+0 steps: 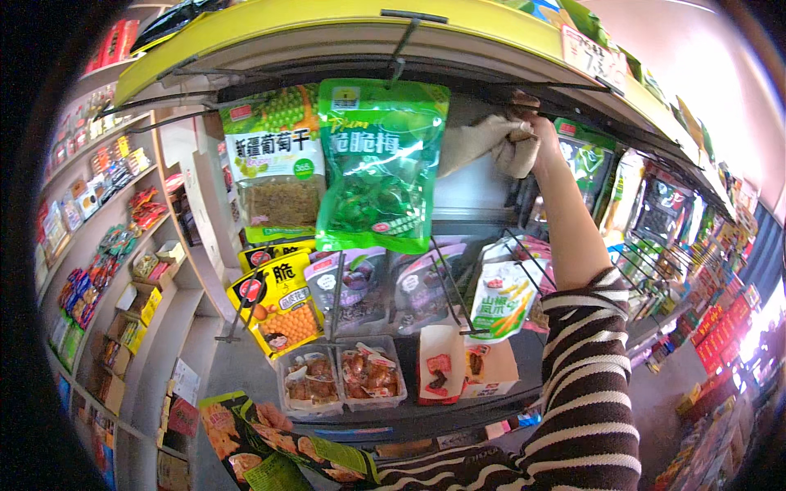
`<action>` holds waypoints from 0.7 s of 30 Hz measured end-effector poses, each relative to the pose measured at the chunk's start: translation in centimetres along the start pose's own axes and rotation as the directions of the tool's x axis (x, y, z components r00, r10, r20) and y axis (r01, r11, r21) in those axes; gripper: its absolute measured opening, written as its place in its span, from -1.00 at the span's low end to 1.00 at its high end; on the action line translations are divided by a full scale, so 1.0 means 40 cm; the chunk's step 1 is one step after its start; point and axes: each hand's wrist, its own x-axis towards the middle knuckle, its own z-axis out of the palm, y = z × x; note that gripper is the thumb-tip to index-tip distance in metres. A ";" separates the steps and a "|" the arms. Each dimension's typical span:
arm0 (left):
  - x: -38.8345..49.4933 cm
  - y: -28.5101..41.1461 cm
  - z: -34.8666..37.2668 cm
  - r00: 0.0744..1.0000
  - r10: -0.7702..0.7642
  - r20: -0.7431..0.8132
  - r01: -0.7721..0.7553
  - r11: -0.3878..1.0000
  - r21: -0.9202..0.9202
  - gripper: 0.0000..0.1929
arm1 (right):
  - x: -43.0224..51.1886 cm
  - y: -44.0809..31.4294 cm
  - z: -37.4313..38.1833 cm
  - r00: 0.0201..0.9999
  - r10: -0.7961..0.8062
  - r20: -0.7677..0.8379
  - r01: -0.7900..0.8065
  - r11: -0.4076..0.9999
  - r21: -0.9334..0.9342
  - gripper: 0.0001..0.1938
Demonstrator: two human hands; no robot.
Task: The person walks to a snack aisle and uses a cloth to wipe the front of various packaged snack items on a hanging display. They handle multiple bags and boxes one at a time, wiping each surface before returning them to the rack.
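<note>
My right hand is raised under the yellow-edged shelf and grips a beige cloth. Its fist is up near a dark metal rail, and part of the fingers is hidden. One end of the cloth trails left behind a green plum pouch hanging from a hook. Low in the view, only the fingers of my left hand show, closed around black-and-green snack packets. To the left of the plum pouch hangs a raisin pouch.
Below hang a yellow peanut bag, purple pouches and a white-and-green bag on protruding wire hooks. Plastic tubs and an open carton stand beneath. Stocked shelves line the left; more hanging packets continue right.
</note>
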 end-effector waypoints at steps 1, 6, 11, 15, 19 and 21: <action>0.003 0.003 0.006 1.000 0.008 0.009 -0.008 1.000 -0.002 -0.69 | -0.013 -0.024 0.011 0.996 -0.001 0.085 -0.009 0.993 0.118 -0.74; 0.016 0.024 0.027 0.999 0.027 0.037 -0.027 1.000 0.000 -0.71 | -0.141 -0.121 0.025 0.987 -0.027 0.156 -0.017 0.962 0.274 -0.80; 0.021 0.032 0.040 0.998 0.022 0.058 -0.023 1.000 0.013 -0.72 | -0.247 -0.208 -0.027 0.954 0.020 0.300 -0.092 0.969 0.229 -0.71; 0.016 0.029 0.041 0.998 0.017 0.068 -0.018 0.999 0.026 -0.73 | -0.349 -0.267 -0.086 0.933 -0.295 0.206 0.303 0.953 -0.004 -0.65; 0.010 0.028 0.041 0.998 0.016 0.065 -0.019 0.999 0.038 -0.74 | -0.495 -0.342 -0.124 0.673 -0.734 0.087 0.718 0.621 -0.315 -0.72; 0.005 0.027 0.041 0.998 0.013 0.063 -0.015 0.999 0.042 -0.75 | -0.499 -0.419 -0.110 0.450 -0.871 0.198 0.824 0.320 -0.467 -0.73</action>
